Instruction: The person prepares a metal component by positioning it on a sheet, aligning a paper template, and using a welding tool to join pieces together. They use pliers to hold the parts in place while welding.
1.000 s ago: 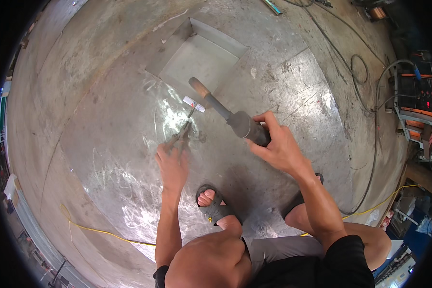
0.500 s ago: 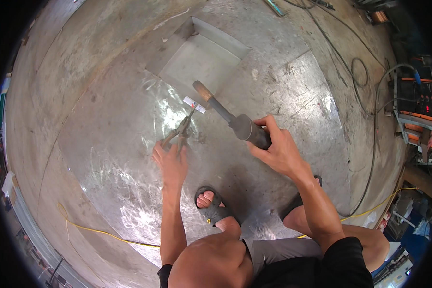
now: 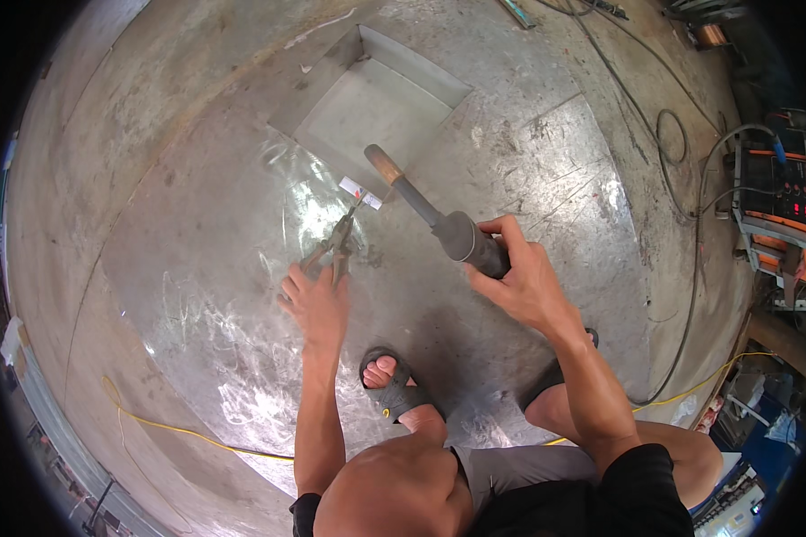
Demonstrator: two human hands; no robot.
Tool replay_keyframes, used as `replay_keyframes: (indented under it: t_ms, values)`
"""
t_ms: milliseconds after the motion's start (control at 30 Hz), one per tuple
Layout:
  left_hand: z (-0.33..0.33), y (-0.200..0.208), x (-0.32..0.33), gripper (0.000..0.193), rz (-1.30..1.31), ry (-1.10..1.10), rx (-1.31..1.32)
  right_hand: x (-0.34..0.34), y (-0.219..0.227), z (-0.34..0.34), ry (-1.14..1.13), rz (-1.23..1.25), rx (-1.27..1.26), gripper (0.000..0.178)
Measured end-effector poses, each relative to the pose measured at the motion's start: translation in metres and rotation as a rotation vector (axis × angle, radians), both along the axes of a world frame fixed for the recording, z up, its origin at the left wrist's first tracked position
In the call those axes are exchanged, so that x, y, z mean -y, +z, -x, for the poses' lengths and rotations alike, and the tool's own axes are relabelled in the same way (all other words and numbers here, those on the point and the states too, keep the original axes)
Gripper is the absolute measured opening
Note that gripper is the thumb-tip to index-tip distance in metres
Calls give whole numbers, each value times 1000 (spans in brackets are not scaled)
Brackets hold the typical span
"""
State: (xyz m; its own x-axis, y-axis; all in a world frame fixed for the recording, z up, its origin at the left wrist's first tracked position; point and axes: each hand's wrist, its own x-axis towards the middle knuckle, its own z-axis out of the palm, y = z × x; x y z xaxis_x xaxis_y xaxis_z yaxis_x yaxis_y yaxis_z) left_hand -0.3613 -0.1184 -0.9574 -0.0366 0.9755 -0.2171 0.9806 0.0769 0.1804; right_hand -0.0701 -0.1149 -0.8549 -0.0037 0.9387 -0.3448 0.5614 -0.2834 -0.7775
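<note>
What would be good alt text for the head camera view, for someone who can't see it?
A person squats on a metal floor, the left hand gripping pliers that pinch a small metal piece, the right hand holding a hammer over it. A folded metal tray lies beyond, cables and a welding machine to the right.

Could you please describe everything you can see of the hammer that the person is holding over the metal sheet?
The hammer has a thick dark grey grip, a thinner dark shaft and a narrow head with an orange-brown, rusty-looking end. The right hand is wrapped around the grip, and nothing else touches the tool. It slants up and to the left, its head poised just above a small white piece gripped at the tip of the pliers in the left hand. Whether the head touches that piece cannot be told.
</note>
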Motion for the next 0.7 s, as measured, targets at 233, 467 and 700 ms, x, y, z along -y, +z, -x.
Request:
replay_keyframes:
  t_ms: [233, 467, 700]
  values:
    - [20, -11, -4, 39, -123, -47, 203, 1, 0, 3, 38, -29, 12, 50]
    - [27, 6, -22, 73, -196, -67, 274, 4, -5, 2, 35, -65, 11, 51]
    - [34, 4, -24, 70, -231, -123, 173, 1, 14, 6, 118, 133, -14, 48]
